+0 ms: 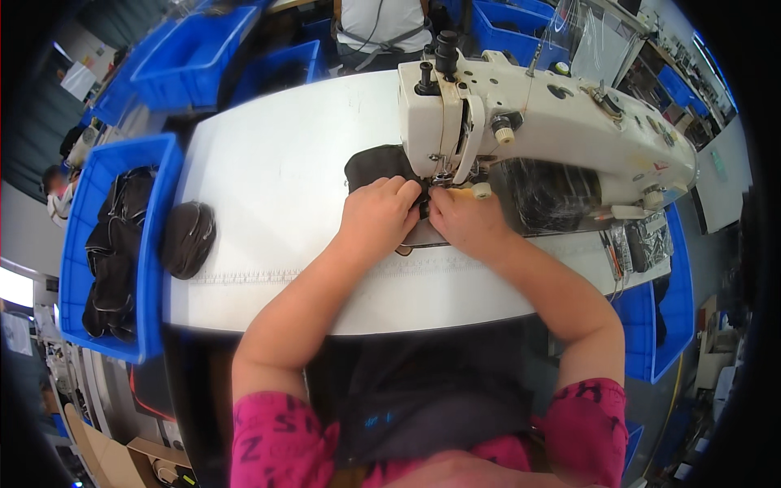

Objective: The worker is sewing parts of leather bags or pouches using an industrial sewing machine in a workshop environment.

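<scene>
A white sewing machine stands on a white table, its needle area just beyond my hands. Under its head lies a black fabric piece with a rounded corner, reaching out to the left. My left hand is closed on this fabric, fingertips pinching it left of the presser foot. Close to the foot's right side, my right hand has its fingers bent and pressed together on the fabric's edge. The fingertips of both hands nearly meet, partly hiding the cloth between them.
A stack of dark fabric pieces sits at the table's left edge, beside a blue bin of dark sewn pieces. A ruler strip runs along the front. Small tools and a plastic-wrapped packet lie at right. Another person sits beyond.
</scene>
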`<act>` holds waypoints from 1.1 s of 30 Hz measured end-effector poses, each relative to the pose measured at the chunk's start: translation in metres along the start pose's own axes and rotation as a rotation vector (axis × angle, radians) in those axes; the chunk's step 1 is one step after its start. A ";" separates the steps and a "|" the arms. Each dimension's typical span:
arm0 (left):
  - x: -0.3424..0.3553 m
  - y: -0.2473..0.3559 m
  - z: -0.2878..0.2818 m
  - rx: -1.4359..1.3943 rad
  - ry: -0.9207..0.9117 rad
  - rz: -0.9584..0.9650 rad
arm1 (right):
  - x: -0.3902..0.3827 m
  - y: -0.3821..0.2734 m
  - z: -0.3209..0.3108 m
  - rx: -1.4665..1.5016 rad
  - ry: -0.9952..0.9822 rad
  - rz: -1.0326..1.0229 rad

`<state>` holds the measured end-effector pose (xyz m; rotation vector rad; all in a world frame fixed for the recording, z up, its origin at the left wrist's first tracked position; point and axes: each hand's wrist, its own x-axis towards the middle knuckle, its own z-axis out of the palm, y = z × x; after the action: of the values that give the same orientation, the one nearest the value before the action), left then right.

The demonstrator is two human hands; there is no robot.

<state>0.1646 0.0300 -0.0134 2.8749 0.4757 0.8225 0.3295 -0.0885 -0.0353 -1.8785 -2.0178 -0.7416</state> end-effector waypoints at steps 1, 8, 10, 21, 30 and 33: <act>0.000 0.001 0.000 -0.014 -0.006 -0.004 | 0.000 -0.002 0.001 0.000 -0.002 -0.004; 0.004 -0.002 0.012 -0.132 0.022 0.035 | 0.002 0.004 0.003 0.292 0.000 0.066; 0.007 -0.007 0.016 -0.069 0.030 0.057 | 0.004 0.007 0.004 0.318 0.010 0.062; 0.008 0.005 0.024 0.017 0.010 -0.016 | 0.001 0.012 0.013 0.282 0.062 0.006; 0.009 -0.014 0.005 -0.574 -0.168 -0.081 | 0.006 0.008 0.013 0.162 0.030 -0.048; 0.015 -0.020 0.001 -0.658 -0.298 -0.102 | 0.004 0.009 0.014 0.152 0.070 -0.053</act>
<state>0.1718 0.0542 -0.0111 2.2804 0.2496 0.4130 0.3402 -0.0769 -0.0432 -1.6972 -2.0267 -0.6389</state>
